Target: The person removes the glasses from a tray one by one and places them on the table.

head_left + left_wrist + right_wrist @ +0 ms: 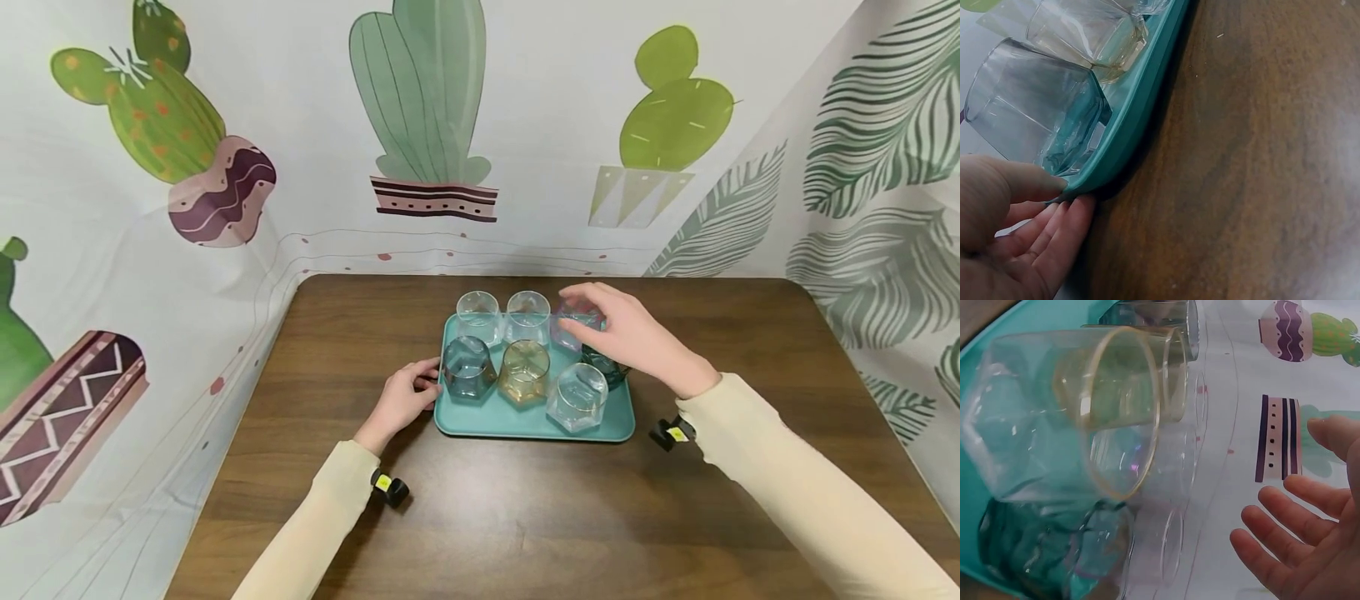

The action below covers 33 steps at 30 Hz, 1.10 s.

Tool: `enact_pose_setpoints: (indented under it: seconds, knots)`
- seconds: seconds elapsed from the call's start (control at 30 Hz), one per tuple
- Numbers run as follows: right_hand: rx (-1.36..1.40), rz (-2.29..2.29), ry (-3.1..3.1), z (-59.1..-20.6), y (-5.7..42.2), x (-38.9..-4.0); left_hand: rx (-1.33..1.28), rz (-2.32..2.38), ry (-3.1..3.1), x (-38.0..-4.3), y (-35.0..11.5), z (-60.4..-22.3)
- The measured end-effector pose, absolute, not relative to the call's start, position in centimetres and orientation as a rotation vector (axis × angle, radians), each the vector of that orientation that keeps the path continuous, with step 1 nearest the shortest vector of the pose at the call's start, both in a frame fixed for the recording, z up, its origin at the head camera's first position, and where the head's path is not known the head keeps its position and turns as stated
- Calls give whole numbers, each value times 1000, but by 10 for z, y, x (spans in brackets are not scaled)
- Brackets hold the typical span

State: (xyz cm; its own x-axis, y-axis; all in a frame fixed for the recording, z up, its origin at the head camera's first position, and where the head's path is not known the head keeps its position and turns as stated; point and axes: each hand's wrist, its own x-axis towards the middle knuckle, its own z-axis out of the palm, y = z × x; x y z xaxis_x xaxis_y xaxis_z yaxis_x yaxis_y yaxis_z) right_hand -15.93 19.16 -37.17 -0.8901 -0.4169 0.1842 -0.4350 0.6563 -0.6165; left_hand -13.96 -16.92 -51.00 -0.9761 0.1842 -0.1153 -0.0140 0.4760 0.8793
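A teal tray (495,425) carries several drinking glasses. My left hand (402,398) holds the tray's left edge, thumb at the rim and fingers beneath it in the left wrist view. Beside that hand stands a grey-blue glass (468,375), then an amber glass (525,375) and a clear glass (579,402) along the front. Two clear glasses, one (478,317) left of the other (528,317), occupy the back row. Over a pinkish glass (568,333) at the back right, my right hand (630,329) hovers with fingers spread, holding nothing. It partly hides a dark green glass (611,371).
The tray lies on a brown wooden table (517,517), near its back edge. Behind it hangs a white cloth (315,167) printed with cacti and leaves. The glasses stand close together, some nearly touching.
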Motion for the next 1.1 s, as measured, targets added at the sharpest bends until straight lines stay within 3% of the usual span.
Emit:
enact_pose_setpoints:
  seconds: [0.27, 1.1]
  knots:
    - [645, 1095, -2985, -361, 163, -183, 145, 1521, 2525, -141, -169, -513]
    - [987, 1108, -3153, -380, 111, -238, 158, 1533, 2508, -142, -170, -512]
